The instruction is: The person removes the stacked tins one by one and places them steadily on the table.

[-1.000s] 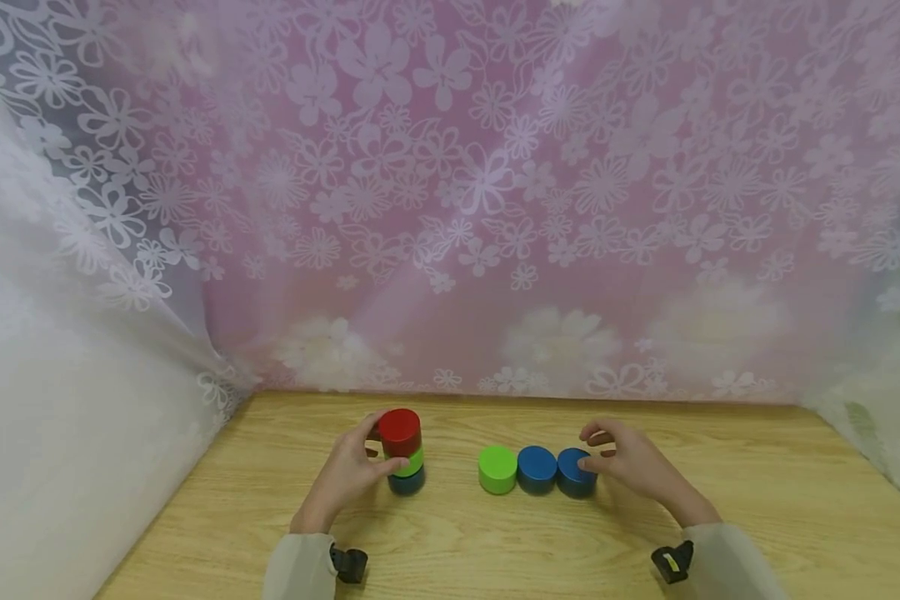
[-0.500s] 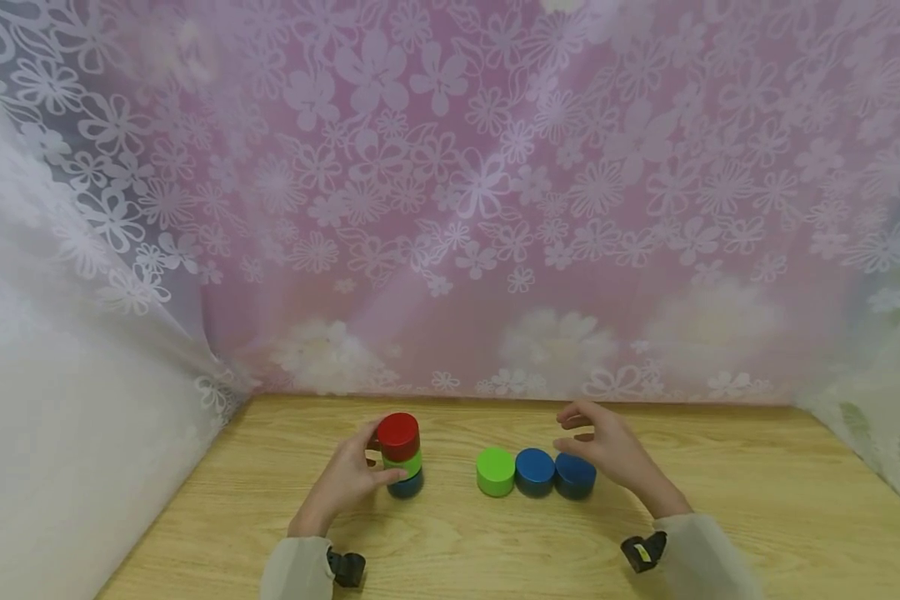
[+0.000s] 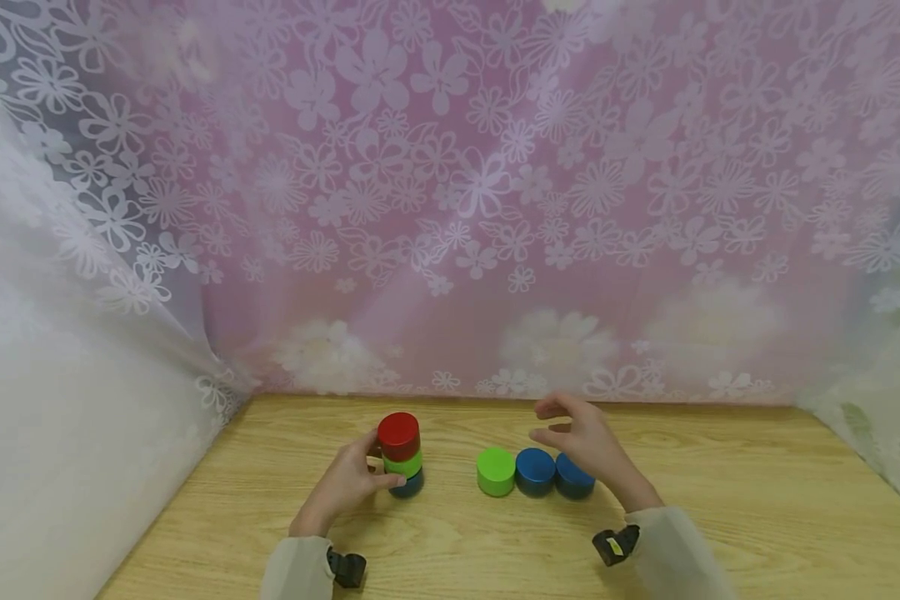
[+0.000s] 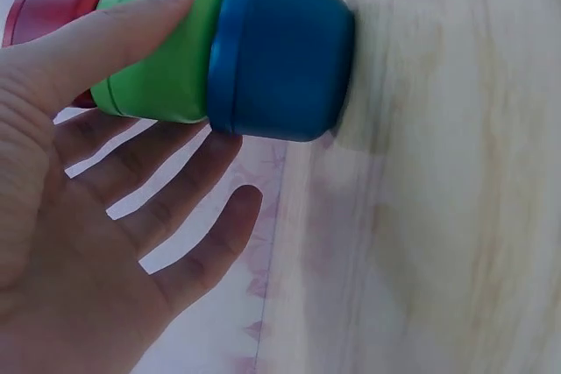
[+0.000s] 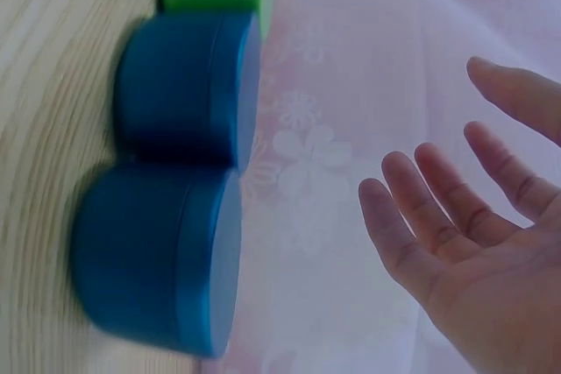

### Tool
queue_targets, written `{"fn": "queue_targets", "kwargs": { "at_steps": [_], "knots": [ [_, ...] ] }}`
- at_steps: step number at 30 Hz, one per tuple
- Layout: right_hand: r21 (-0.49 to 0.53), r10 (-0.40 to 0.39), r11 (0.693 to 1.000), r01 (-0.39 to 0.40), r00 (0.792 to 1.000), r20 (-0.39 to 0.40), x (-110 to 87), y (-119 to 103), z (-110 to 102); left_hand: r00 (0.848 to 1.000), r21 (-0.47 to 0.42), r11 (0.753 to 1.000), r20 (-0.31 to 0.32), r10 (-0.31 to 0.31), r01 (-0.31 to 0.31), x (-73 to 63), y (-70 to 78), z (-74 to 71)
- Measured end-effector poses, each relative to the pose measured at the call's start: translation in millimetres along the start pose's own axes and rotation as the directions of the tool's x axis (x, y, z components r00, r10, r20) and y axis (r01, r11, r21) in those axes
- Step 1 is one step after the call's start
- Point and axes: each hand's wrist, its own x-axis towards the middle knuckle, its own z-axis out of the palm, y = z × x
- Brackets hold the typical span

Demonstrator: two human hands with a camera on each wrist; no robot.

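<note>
1. Red over green over blue, a stack of three cylinders stands upright in my left grip in the head view. My thumb is on the near side and my fingers are round the far side, so this grip is grasping it.
2. Same view: well to the right of that grip, a loose green cylinder, a middle blue cylinder and an end blue cylinder stand side by side in a row on the table.
3. My right grip hangs above the row's blue end, released and holding nothing, fingers loosely bent; it partly hides the end blue cylinder. Beyond both grips hangs a pink flowered cloth.
4. From the left wrist, my thumb lies along the stack with its tip on the green part; fingers support the opposite side, and the little finger sticks out clear. Past my fingertips, the blue part is right at the table; whether it touches I cannot tell.
5. From the right wrist, my fingers are spread and apart from everything. The two blue cylinders touch each other, lower than this grip, with the loose green cylinder next along.
</note>
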Motion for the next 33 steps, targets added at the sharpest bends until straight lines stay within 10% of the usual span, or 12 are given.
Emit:
{"fn": "queue_targets", "kwargs": {
  "at_steps": [33],
  "knots": [
    [0.122, -0.059, 0.991, 0.047, 0.994, 0.097, 24.0, -28.4, 65.8, 1.000, 0.041, 0.999, 0.006, -0.005, 0.005, 1.1, -3.8, 2.6]
  ]
}}
